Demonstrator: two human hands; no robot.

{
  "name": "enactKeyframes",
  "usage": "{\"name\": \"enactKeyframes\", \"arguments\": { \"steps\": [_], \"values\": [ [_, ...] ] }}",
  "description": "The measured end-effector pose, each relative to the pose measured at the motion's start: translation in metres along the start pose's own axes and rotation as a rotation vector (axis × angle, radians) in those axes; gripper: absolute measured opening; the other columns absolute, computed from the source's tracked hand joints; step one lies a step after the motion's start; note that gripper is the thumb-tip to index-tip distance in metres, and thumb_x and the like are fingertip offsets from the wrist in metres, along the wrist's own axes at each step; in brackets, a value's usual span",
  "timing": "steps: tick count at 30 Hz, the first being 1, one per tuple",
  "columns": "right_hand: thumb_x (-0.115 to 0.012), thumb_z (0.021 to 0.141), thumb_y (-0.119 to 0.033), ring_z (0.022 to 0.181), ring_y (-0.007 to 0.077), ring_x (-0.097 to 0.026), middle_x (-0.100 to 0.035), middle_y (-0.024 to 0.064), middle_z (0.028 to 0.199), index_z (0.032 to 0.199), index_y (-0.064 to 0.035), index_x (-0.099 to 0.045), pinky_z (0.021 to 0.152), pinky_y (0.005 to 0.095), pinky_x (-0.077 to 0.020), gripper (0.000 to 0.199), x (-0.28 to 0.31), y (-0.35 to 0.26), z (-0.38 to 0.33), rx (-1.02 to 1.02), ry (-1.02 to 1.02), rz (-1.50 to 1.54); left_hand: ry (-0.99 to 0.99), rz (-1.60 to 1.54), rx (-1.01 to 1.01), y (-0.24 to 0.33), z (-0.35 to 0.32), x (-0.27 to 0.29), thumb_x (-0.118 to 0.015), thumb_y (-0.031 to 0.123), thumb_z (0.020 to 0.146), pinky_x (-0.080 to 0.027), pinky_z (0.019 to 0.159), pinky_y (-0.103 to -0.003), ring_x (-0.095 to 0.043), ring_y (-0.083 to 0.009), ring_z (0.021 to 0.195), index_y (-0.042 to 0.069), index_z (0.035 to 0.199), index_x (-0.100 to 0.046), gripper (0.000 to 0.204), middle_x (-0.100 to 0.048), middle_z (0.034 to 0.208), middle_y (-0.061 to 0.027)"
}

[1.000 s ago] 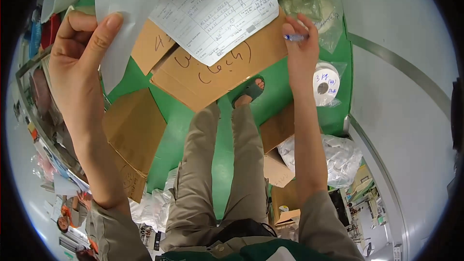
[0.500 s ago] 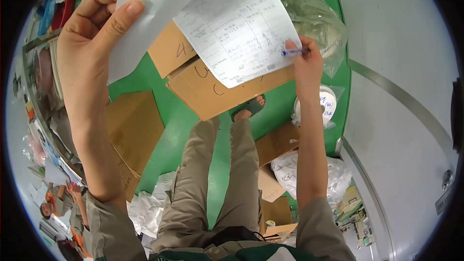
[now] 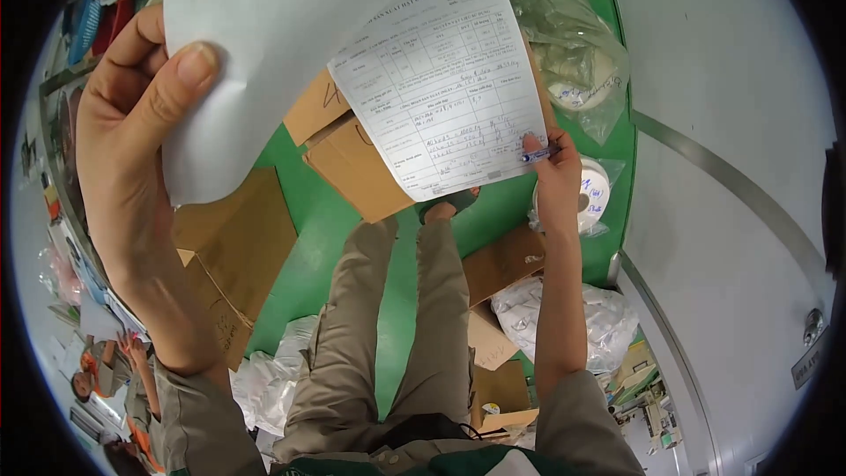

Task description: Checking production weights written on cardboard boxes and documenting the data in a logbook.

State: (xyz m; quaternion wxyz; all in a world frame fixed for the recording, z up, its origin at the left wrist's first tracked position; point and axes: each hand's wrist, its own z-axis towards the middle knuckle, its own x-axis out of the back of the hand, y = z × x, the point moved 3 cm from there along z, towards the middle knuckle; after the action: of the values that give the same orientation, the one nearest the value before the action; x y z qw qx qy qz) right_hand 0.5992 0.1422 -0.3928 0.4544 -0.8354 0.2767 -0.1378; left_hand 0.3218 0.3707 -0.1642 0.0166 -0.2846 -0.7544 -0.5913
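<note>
Left hand pinches the blank sheet's edge; right hand, gripping a pen, touches the form's lower right corner

Raised paper sheets block ahead, cardboard boxes crowd green floor below

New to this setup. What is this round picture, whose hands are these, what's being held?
There is no machine here: a person wears a fisheye camera on the head, looking down, so edges bend. The left hand lifts a blank sheet by its edge. The right hand holds a blue pen against a printed form, pinching that form's corner. Below are the person's own legs on a green floor, with cardboard boxes, a tape roll and plastic bags around them.
</note>
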Motion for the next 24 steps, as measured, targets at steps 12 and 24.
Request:
{"name": "enactKeyframes", "arguments": {
  "steps": [12, 24],
  "values": [
    [-0.070, 0.089, -0.018, 0.080, 0.0065, -0.053, -0.062, 0.0004, 0.090, 0.105, -0.0001, -0.057, 0.075, 0.0203, -0.0420, 0.027, 0.012, 0.022, -0.020, -0.103, 0.017, 0.009, 0.086, 0.304, -0.176, -0.001, 0.008, -0.015, -0.078, 0.022, 0.081, -0.047, 0.067, -0.021, -0.059, -0.0076, 0.070, 0.001, 0.095, -0.065, 0.028, -0.067, 0.087, -0.0028],
    [-0.070, 0.089, -0.016, 0.080, 0.0065, -0.053, -0.060, 0.0022, 0.091, 0.104, -0.0002, -0.055, 0.074, 0.0207, -0.0435, 0.026, 0.010, 0.028, -0.023, -0.082, 0.023, 0.044, -0.040, 0.636, -0.761, -0.108, -0.002, -0.157, -0.074, 0.017, 0.076, -0.042, 0.093, -0.044, -0.052, -0.0277, 0.114, 0.012, 0.115, -0.060, 0.042, -0.056, 0.122, -0.0093]
  ]
}}
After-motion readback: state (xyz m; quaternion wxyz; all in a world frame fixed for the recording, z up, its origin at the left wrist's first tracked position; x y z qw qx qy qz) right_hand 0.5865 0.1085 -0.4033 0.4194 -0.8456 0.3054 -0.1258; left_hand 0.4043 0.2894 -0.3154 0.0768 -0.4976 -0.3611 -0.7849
